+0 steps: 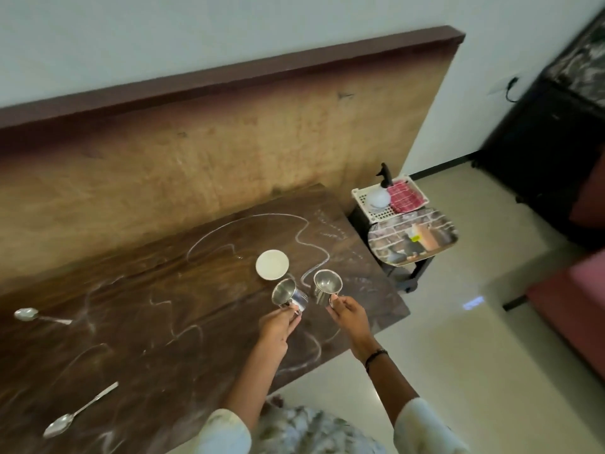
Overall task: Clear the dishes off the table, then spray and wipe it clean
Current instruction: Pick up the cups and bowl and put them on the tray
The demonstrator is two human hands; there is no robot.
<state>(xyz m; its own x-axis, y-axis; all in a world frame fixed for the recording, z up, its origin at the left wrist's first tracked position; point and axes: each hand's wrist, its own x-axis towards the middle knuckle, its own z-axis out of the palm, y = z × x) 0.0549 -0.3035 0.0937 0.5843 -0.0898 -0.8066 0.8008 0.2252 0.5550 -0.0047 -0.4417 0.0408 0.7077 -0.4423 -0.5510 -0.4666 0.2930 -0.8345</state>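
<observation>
Left hand (278,326): fingers curled round the left steel cup (287,293), which is tilted with its mouth towards the camera, above the right part of the counter.
Right hand (348,314): thumb and fingers pinch the right steel cup (325,286) at its near rim; whether this cup is lifted or stands on the surface cannot be told.
Cups: side by side, close but apart, just near of the saucer.
Saucer (272,264): white, round, lying flat on the counter just beyond the left cup.
Counter (157,322): dark wood, marked all over with white squiggly lines.
Far spoon (34,315): at the left edge, bowl to the left.
Near spoon (77,412): at the near left, lying diagonally, bowl towards the camera.
Side stand (409,273): dark, just right of the counter's far right corner.
Tray (412,235): printed, resting on the stand.
Basket (360,196): white plastic, behind the tray, holding the spray bottle (381,191) and a red checked cloth (404,196).
Floor (474,355): pale glossy tile, on the right.
</observation>
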